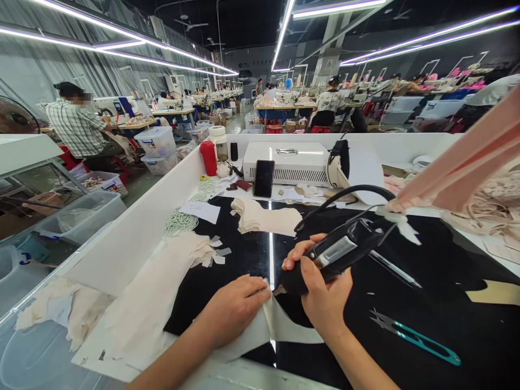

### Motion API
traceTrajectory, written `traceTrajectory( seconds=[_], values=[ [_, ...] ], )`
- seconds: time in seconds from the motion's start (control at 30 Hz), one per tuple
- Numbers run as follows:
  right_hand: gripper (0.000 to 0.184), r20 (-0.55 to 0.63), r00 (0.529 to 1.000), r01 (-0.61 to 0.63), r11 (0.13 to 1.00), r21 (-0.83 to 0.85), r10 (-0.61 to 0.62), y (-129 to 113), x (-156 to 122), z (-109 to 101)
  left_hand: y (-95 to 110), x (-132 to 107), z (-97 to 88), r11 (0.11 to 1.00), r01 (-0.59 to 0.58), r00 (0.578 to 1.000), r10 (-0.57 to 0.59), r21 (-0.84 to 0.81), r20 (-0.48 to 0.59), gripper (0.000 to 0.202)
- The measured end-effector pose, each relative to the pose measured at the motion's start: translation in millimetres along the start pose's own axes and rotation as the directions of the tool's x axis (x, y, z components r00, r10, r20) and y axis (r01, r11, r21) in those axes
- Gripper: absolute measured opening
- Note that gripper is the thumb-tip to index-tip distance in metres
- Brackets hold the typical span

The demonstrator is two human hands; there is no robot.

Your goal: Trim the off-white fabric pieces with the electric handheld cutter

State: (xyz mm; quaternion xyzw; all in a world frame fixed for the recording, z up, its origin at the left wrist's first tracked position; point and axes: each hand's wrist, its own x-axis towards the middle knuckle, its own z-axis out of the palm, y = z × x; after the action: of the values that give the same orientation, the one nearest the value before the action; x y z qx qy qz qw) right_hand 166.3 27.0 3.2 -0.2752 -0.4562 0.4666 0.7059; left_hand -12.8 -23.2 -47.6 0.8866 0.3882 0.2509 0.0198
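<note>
My right hand [325,292] is wrapped around a black corded hand tool [337,249] with a silver plate on its side. The tool's dark end points down and left, close to a pale fabric piece [247,341] on the black work surface [406,352]. On that fabric lies my left hand [238,306], its fingers stretched toward the tool's end and its thumb hidden. A stack of cream fabric pieces [268,216] sits beyond my hands, and a larger cream pile [150,292] is to the left. Teal thread snips [418,336] rest at the right.
A tweezer-like metal tool [396,268] lies right of the corded tool. Pink fabric [459,157] hangs at the right, near the cable. Toward the back are a phone [264,179], a white vented box [288,162] and a red cup [208,158]. A seated person [79,127] works at the left.
</note>
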Motion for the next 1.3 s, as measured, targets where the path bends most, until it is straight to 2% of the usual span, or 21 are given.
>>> traceTrajectory(
  seconds=[0.27, 0.57, 0.87, 1.17, 1.3],
  values=[
    [0.033, -0.018, 1.000, 0.003, 1.000, 0.001, -0.003, -10.6, -1.3, -4.4, -3.1, -1.0, 0.9, 0.999, -0.031, 0.999, 0.030, 0.030, 0.038, 0.029],
    [0.036, -0.023, 1.000, -0.004, 1.000, 0.017, 0.004, -12.4, -3.9, -9.9, 18.0, 9.4, -5.4, 0.997, -0.079, 0.997, 0.078, 0.012, 0.021, 0.020],
    [0.036, -0.006, 0.999, -0.032, 0.999, 0.041, 0.032, -9.2, -7.6, -5.6, 21.0, 1.1, -4.9, 0.999, -0.034, 0.998, 0.035, -0.020, 0.059, 0.024],
    [0.033, 0.017, 1.000, -0.018, 0.999, 0.040, 0.017, -3.7, -10.0, -4.9, 22.8, -1.7, -3.0, 0.999, -0.054, 0.998, 0.054, 0.004, 0.022, 0.022],
    [0.031, 0.013, 1.000, -0.022, 0.999, 0.031, 0.022, -6.5, -10.9, -6.3, 22.7, -6.5, -1.9, 0.999, -0.045, 0.997, 0.044, 0.025, 0.063, 0.026]
  ],
)
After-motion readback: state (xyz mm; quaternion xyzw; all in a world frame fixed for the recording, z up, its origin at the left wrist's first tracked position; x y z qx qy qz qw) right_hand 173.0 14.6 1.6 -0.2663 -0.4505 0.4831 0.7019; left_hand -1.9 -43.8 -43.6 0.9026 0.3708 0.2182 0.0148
